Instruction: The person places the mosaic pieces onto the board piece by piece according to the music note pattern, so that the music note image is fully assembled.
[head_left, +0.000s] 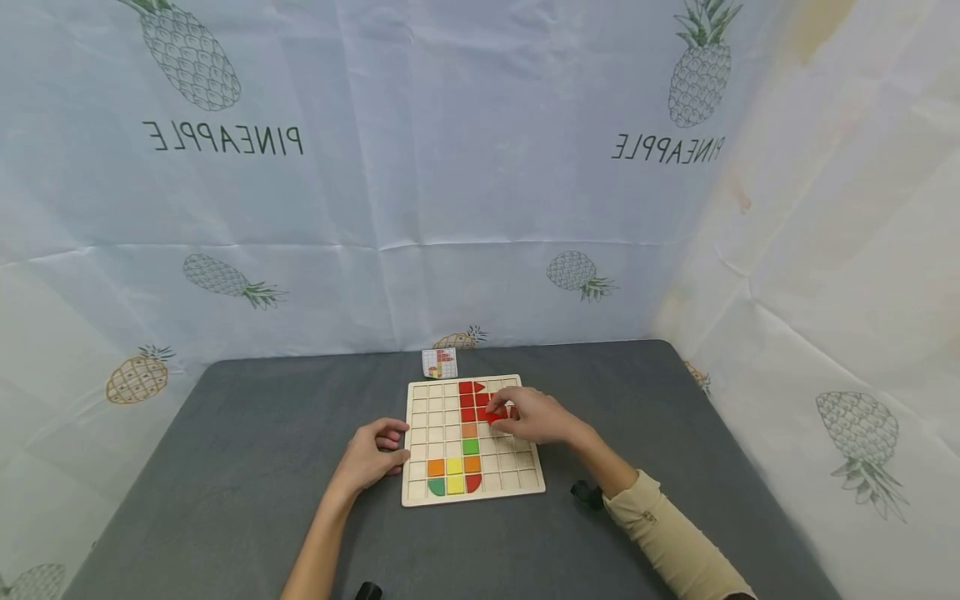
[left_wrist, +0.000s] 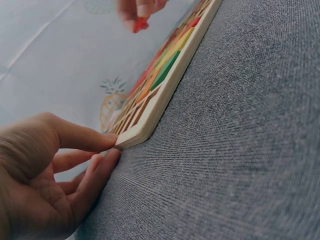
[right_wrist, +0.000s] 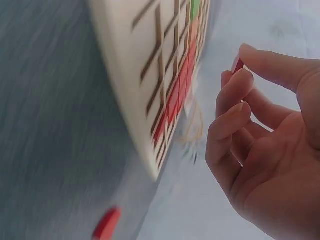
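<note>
A pale wooden grid board lies on the dark table, with red, orange, green and yellow pieces set in some of its squares. At its left edge, my left hand holds the rim with thumb and fingers; the left wrist view shows the fingertips at the board's corner. Over the board's right part, my right hand pinches a small red piece between thumb and index finger. That piece is raised above the grid in both wrist views. Some squares under the right hand are hidden.
A small pattern card stands behind the board. Another red piece lies on the table beside the board. One black object is by the right forearm, another at the front edge. Pineapple-print cloth hangs behind the table.
</note>
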